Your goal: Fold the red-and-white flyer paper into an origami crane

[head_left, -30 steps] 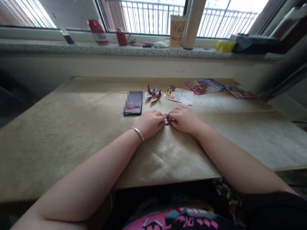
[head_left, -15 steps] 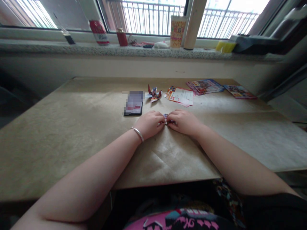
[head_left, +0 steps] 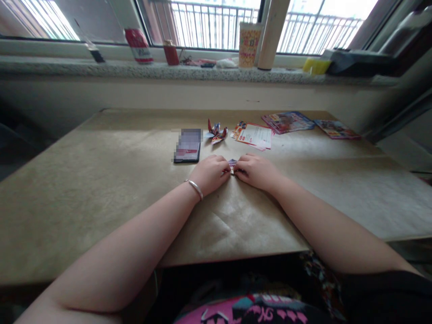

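My left hand (head_left: 209,173), with a silver bangle at the wrist, and my right hand (head_left: 257,170) meet at the middle of the brown-paper-covered table (head_left: 101,180). Both pinch a small folded piece of printed paper (head_left: 232,164) between their fingertips, low against the table. Most of the piece is hidden by my fingers. A finished folded paper figure (head_left: 216,132) lies a little beyond my hands. A dark phone (head_left: 187,146) lies flat just left of it.
Printed leaflets (head_left: 256,134) and two booklets (head_left: 287,121) lie at the back right of the table. The windowsill behind holds a red can (head_left: 137,45), a small red bottle (head_left: 171,53), a paper cup (head_left: 249,43), a cardboard tube (head_left: 272,31) and a yellow sponge (head_left: 316,65).
Both hands have shifted slightly away from me, still pinching the small paper piece, and the fingers have worked at it. Nothing else has moved.
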### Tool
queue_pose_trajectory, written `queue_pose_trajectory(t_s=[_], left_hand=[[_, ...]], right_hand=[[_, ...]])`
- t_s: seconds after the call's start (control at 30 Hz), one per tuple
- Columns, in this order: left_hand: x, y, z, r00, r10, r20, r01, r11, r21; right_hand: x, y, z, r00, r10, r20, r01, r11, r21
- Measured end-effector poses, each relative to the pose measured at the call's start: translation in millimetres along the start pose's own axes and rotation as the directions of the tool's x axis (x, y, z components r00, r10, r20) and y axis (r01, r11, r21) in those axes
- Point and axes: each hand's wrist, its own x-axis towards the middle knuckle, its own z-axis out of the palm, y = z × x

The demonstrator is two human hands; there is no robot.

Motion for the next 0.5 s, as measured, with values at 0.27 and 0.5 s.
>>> queue_pose_trajectory(t_s=[0.27,0.5], left_hand=[[2.9,2.5,-0.9,1.0,-0.005,0.029,0.004,0.999,0.051],[5.1,-2.0,1.9,1.0,0.008,0.029,-0.009,0.999,0.036]], right_hand=[[-0.8,2.5,3.0,1.0,0.003,-0.014,-0.003,1.0,-0.009],[-2.5,-0.8,1.8,0.999,0.014,-0.037,-0.014,1.0,-0.022]])
